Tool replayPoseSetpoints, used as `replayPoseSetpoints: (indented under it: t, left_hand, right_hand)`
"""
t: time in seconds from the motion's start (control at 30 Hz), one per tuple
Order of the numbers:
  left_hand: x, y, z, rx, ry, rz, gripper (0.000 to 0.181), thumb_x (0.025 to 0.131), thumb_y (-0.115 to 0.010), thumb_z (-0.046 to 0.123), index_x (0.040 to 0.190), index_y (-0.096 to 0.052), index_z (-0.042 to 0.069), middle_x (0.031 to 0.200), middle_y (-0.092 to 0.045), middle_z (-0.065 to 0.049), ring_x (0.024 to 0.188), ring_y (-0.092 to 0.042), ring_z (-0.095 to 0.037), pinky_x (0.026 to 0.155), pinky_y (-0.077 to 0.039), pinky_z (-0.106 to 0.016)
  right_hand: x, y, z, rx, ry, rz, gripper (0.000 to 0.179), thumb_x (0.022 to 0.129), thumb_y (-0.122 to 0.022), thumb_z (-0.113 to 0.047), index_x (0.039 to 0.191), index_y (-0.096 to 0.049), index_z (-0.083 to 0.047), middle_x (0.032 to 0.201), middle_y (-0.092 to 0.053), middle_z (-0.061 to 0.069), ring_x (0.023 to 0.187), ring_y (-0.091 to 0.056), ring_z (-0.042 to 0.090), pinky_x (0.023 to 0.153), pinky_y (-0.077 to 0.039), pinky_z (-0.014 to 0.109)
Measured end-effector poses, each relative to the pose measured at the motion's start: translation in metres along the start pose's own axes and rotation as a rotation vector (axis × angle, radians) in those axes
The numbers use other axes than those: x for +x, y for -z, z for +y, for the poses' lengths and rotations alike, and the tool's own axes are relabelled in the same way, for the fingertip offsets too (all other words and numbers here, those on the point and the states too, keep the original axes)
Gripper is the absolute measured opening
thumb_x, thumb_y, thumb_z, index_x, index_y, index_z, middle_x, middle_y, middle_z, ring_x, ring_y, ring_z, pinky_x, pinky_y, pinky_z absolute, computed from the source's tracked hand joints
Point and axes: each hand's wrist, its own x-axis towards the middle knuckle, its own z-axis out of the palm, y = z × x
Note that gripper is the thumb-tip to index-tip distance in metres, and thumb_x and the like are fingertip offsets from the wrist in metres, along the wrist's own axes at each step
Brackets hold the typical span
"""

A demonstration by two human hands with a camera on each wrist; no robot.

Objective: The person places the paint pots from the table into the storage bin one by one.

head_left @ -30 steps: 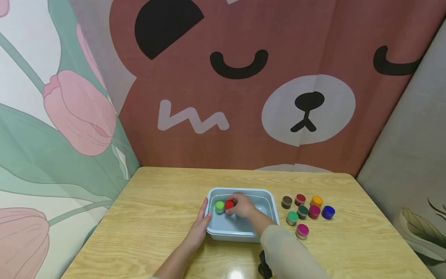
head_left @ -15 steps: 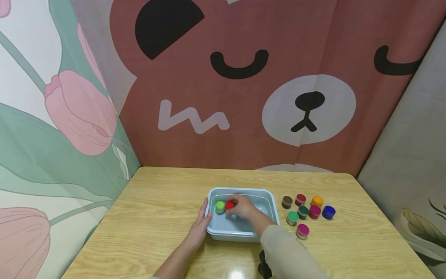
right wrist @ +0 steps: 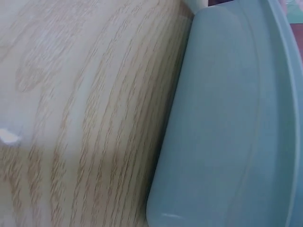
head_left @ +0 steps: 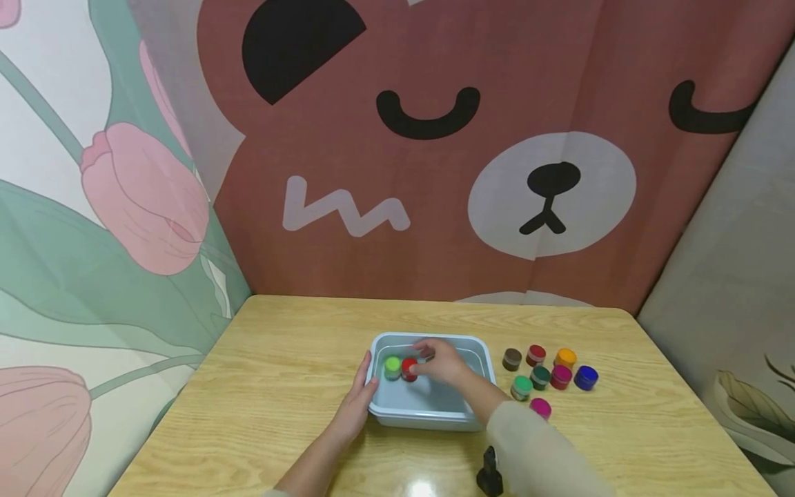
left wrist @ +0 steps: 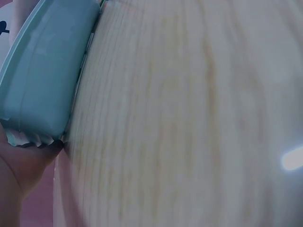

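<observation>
A light blue plastic tub (head_left: 428, 417) stands on the table. Inside its left half sit two small jars side by side, a light green-lidded jar (head_left: 393, 368) and a red-lidded jar (head_left: 408, 369). My left hand (head_left: 355, 402) holds the tub's left end, thumb at the rim and fingers along the outer wall; part of that hand shows below the tub in the left wrist view. Over the tub, my right hand (head_left: 442, 362) has its fingers spread apart, with the thumb tip overlapping the red-lidded jar. The right wrist view shows the tub's outer wall (right wrist: 213, 118) but no fingers.
Several more small jars stand in a loose group right of the tub, among them an orange jar (head_left: 565, 357), a blue jar (head_left: 586, 377), and a magenta jar (head_left: 541, 408) partly behind the right sleeve. A black object (head_left: 489, 473) shows beside that sleeve.
My right hand has let go of the red-lidded jar, its fingers lifting and spreading as the hand shifts slightly right. The left hand stays at the tub.
</observation>
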Motion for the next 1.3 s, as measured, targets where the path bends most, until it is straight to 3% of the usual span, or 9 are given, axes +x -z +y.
replayPoseSetpoints:
  t: [0.27, 0.43, 0.93, 1.3]
  left_hand:
    - [0.001, 0.001, 0.000, 0.003, 0.011, 0.017, 0.059, 0.106, -0.035, 0.025, 0.159, -0.009, 0.022, 0.166, -0.007, -0.015, 0.151, -0.003, -0.044, 0.117, -0.004, -0.069]
    - [0.002, 0.001, -0.001, 0.000, 0.006, 0.022, 0.058, 0.106, -0.035, 0.025, 0.159, -0.010, 0.021, 0.166, -0.007, -0.015, 0.151, -0.002, -0.044, 0.117, -0.003, -0.068]
    - [0.002, 0.000, -0.003, -0.006, -0.009, 0.013, 0.058, 0.106, -0.034, 0.023, 0.159, -0.009, 0.019, 0.166, -0.006, -0.017, 0.151, -0.001, -0.044, 0.118, -0.002, -0.068]
    - [0.002, 0.000, -0.002, -0.002, -0.018, 0.016, 0.058, 0.106, -0.034, 0.022, 0.159, -0.010, 0.018, 0.165, -0.006, -0.017, 0.151, -0.001, -0.045, 0.117, -0.002, -0.068]
  right_hand:
    - [-0.014, 0.021, -0.001, 0.028, -0.022, 0.035, 0.043, 0.080, -0.080, -0.013, 0.120, -0.065, -0.005, 0.114, -0.067, 0.013, 0.107, -0.063, 0.029, 0.087, -0.056, 0.041]
    - [-0.022, 0.037, 0.002, 0.043, 0.018, 0.048, 0.044, 0.083, -0.077, -0.013, 0.124, -0.064, -0.007, 0.119, -0.066, 0.013, 0.109, -0.062, 0.029, 0.090, -0.055, 0.042]
    - [-0.051, 0.080, 0.014, 0.055, 0.032, 0.072, 0.056, 0.087, -0.075, -0.033, 0.134, -0.057, -0.011, 0.132, -0.061, 0.014, 0.119, -0.057, 0.031, 0.093, -0.055, 0.041]
    - [-0.078, 0.108, 0.037, 0.017, 0.048, 0.152, 0.053, 0.090, -0.071, -0.029, 0.136, -0.054, -0.007, 0.136, -0.057, 0.019, 0.123, -0.055, 0.036, 0.099, -0.053, 0.044]
